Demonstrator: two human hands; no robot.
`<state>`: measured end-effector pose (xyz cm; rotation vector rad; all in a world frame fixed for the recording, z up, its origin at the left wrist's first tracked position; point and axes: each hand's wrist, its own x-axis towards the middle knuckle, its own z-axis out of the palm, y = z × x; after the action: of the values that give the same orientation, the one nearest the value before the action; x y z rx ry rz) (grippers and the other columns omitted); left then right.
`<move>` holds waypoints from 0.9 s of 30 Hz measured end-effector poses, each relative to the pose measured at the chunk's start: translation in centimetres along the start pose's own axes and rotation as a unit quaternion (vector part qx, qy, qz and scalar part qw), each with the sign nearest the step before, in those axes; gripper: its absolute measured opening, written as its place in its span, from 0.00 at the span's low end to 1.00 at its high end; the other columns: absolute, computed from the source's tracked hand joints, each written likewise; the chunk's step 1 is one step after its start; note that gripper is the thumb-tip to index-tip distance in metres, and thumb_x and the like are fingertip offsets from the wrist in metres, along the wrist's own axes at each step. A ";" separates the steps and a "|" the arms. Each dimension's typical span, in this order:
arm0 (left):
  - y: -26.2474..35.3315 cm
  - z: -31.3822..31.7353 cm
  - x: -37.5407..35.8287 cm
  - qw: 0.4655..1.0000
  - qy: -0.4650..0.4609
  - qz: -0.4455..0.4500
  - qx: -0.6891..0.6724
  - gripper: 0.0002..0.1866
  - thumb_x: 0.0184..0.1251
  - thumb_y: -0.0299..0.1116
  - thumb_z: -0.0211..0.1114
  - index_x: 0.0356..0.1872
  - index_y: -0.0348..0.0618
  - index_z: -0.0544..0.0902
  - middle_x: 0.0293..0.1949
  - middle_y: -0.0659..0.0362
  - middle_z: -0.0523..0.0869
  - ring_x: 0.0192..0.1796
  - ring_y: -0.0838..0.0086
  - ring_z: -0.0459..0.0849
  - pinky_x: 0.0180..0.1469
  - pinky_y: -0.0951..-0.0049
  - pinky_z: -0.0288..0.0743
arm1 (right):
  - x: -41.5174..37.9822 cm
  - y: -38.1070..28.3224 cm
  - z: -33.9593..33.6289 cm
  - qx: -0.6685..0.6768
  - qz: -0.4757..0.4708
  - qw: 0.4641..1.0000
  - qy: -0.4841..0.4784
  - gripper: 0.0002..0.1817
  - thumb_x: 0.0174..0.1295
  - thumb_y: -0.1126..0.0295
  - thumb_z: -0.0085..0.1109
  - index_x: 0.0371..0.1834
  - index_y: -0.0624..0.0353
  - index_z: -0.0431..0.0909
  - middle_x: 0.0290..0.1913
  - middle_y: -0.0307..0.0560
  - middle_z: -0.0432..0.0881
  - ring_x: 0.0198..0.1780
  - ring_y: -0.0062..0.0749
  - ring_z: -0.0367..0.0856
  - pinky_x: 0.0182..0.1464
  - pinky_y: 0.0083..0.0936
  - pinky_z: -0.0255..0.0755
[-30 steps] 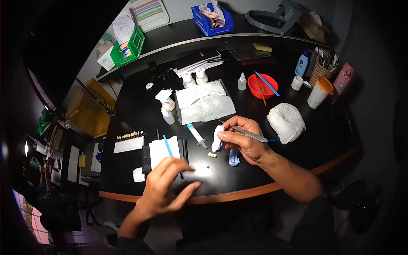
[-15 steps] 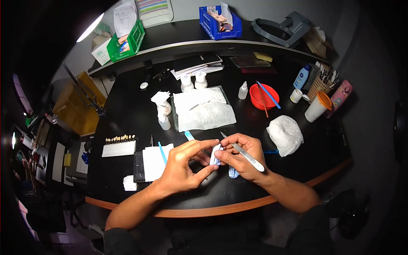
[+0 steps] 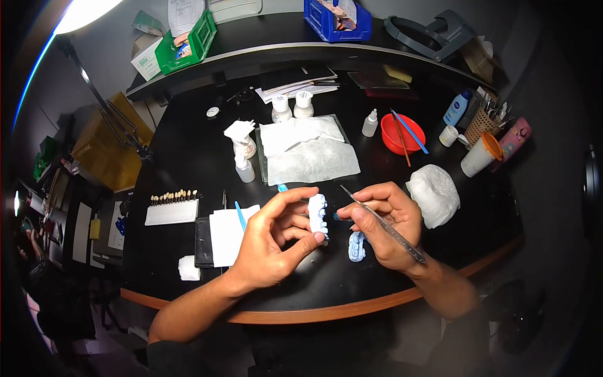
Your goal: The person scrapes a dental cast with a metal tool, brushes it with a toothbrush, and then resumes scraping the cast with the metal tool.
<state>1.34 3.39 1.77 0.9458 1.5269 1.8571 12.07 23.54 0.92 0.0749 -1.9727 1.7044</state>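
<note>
Dental cast (image 3: 318, 215): ends pinched by left hand (image 3: 269, 245), presumably leaving sides clear. Right of cast: right hand (image 3: 399, 215), pinching instrument (image 3: 402, 240).

Left hand (image 3: 270, 246) pinching pale dental cast (image 3: 317, 215), right hand (image 3: 388, 246) holding metal tool (image 3: 391, 230), black desk (image 3: 188, 151) below

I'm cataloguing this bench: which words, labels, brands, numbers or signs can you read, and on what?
Nothing reads with certainty.
Blue bottle: possibly "NIVEA", blurred.
White jar: markings too small.
Paper by green bin: print too small.
White carton: green print blurred.
</note>
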 end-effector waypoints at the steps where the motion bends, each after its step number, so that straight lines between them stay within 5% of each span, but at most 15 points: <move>1: -0.1 -0.1 0.0 1.000 -0.005 0.000 -0.006 0.33 0.66 0.14 0.73 0.72 0.32 0.72 0.54 0.52 0.83 0.50 0.76 0.88 0.54 0.76 0.86 | 0.0 0.2 0.0 0.000 -0.013 1.000 -0.006 0.13 0.71 0.74 0.69 0.53 0.68 0.80 0.40 0.53 0.92 0.38 0.22 0.91 0.39 0.18 0.84; 6: -0.5 -0.2 0.0 0.998 -0.024 -0.005 -0.050 0.35 0.63 0.15 0.75 0.71 0.33 0.72 0.53 0.51 0.85 0.50 0.76 0.89 0.54 0.76 0.86 | -0.1 0.0 0.8 -0.052 -0.092 0.994 -0.001 0.10 0.66 0.77 0.74 0.49 0.65 0.88 0.37 0.50 0.92 0.37 0.22 0.91 0.37 0.17 0.84; 11: -0.5 -0.2 0.0 0.999 -0.033 -0.003 -0.043 0.35 0.62 0.16 0.77 0.70 0.33 0.72 0.53 0.51 0.86 0.48 0.77 0.89 0.53 0.76 0.86 | -0.2 -0.1 0.6 -0.052 -0.149 0.987 -0.024 0.11 0.62 0.81 0.75 0.47 0.66 0.89 0.47 0.55 0.89 0.46 0.30 0.90 0.43 0.18 0.85; 21: -0.6 -0.1 -0.3 0.996 -0.059 -0.010 -0.067 0.34 0.63 0.18 0.77 0.70 0.32 0.73 0.55 0.49 0.87 0.50 0.76 0.89 0.54 0.76 0.86 | 0.2 -0.9 1.0 -0.114 -0.263 0.957 -0.035 0.11 0.57 0.83 0.77 0.42 0.65 0.89 0.44 0.53 0.89 0.50 0.43 0.91 0.53 0.34 0.86; 27: -0.1 -0.2 -0.3 0.986 -0.083 -0.052 -0.133 0.35 0.66 0.17 0.74 0.73 0.30 0.71 0.56 0.48 0.87 0.53 0.73 0.89 0.59 0.73 0.85 | -0.6 -1.1 1.0 -0.103 -0.230 0.968 -0.012 0.10 0.53 0.86 0.74 0.38 0.66 0.87 0.38 0.53 0.90 0.48 0.47 0.93 0.51 0.36 0.88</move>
<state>1.40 3.07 1.59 0.8550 1.1741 1.8039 12.67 22.15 1.58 0.4430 -1.9474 1.2018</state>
